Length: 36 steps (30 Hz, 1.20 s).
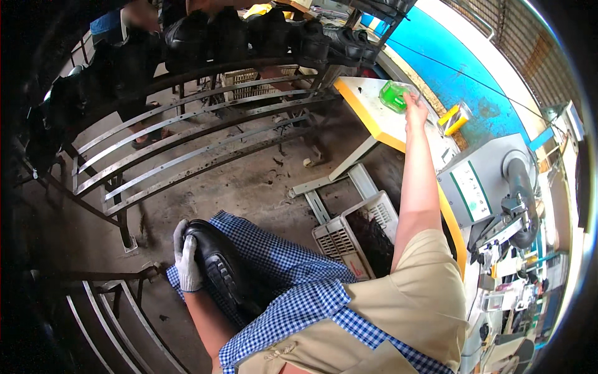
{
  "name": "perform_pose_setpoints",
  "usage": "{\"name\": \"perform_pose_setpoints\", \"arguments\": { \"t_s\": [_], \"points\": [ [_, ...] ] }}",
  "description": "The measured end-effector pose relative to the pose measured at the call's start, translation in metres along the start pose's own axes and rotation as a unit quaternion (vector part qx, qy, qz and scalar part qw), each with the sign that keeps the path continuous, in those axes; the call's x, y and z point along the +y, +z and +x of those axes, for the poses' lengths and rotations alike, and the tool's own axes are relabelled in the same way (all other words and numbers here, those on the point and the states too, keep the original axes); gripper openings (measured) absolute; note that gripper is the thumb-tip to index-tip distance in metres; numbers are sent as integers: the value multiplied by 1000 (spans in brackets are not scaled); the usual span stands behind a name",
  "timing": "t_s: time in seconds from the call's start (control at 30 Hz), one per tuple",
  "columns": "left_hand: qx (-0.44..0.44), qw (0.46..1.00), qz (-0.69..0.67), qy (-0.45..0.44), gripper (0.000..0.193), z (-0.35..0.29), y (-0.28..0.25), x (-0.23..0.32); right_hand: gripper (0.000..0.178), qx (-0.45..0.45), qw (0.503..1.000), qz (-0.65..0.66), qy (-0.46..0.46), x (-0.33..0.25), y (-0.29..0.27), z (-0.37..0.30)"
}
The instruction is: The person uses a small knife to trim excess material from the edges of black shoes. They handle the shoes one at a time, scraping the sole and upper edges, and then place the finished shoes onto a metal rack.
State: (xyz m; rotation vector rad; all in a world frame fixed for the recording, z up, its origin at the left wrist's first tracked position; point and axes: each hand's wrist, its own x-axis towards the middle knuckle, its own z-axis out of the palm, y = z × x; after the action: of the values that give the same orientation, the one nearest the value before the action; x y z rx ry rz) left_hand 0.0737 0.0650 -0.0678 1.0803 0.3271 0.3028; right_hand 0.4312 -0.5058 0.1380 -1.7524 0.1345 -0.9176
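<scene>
A white knitted glove covers my left hand (187, 255), which is wrapped round the toe end of a black lace-up shoe (222, 265). The shoe rests against my blue-checked apron (274, 246), its laces facing up. Far to the right, my bare right hand (415, 112) reaches over the table to a container of bright green stuff (393, 96). Its fingers are closed at the container's edge; what they hold is too small to make out. Beside that hand a yellow can (453, 119) sits on the table.
A white table with a yellow edge (377, 129) carries a grey machine with a thick hose (489, 187). White crates (339, 240) stand below. Metal racks (187, 140) line the far side, black shoes (187, 40) on top. Another rack (118, 311) is near left. A person (140, 15) stands beyond.
</scene>
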Motion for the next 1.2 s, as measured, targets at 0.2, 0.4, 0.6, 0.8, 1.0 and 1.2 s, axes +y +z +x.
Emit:
{"name": "perform_pose_setpoints", "arguments": {
  "t_s": [0.2, 0.4, 0.6, 0.8, 1.0, 1.2],
  "points": [
    [1, 1000, 0, -1, 45, 6, 3, -4, 38, 65, 965, -236, -91, 44, -43, 68],
    [92, 991, 90, 28, 44, -13, -11, 7, 40, -33, 988, -144, 43, 41, 11, 63],
    [14, 994, 109, 9, 44, 3, -5, 10, 43, 7, 996, 23, 85, 66, -144, 168],
    [37, 996, 83, -5, 47, -16, -17, 11, 15, -325, 760, 464, 317, -45, 44, -65],
    [19, 999, 42, -26, 45, -14, -22, 16, 22, -478, 629, 365, 492, -84, 178, -316],
    [21, 999, 30, -29, 46, -16, -23, 21, 25, -577, 595, 283, 483, -82, 222, -412]
  ]
}}
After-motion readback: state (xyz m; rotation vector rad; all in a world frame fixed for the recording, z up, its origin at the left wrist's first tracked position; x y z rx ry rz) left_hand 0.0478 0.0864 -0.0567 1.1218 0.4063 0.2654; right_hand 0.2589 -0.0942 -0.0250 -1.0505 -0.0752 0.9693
